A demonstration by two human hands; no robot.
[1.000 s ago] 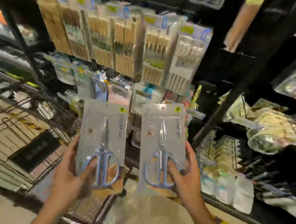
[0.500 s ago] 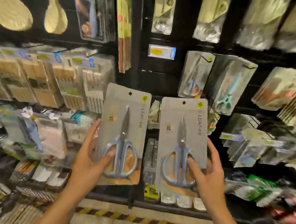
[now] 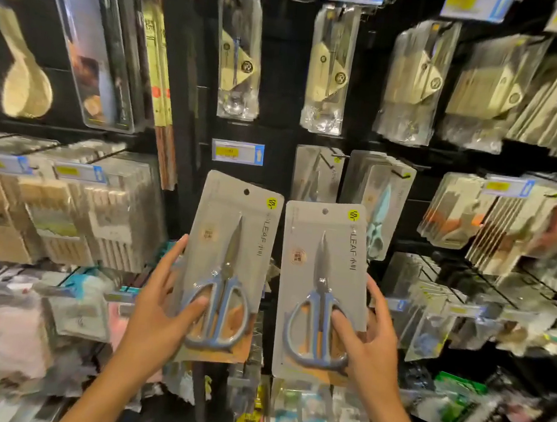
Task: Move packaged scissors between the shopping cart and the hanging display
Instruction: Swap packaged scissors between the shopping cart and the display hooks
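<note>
Change: since the earlier frames both packs have been lifted higher against the hanging display (image 3: 284, 74), and the view has swung up from the lower shelves to the pegged rows.
Landmark: the blue-edged price tag (image 3: 237, 152) on the dark panel.
Left hand (image 3: 160, 305): grips the left scissors pack (image 3: 229, 240) at its lower edge, thumb across the blue handle loop, fingers curled behind the card.
Left scissors pack: below the price tag, tilted slightly rightward, hang-hole uppermost.
Right hand (image 3: 368, 337): grips the right scissors pack (image 3: 322, 284), thumb on the handle loop, fingers wrapped round the card's right edge.
Right scissors pack: below and right of the price tag, just beside the left pack, upright.
Hung scissors (image 3: 317, 173): on pegs right of the price tag, behind the right pack's top.
</note>
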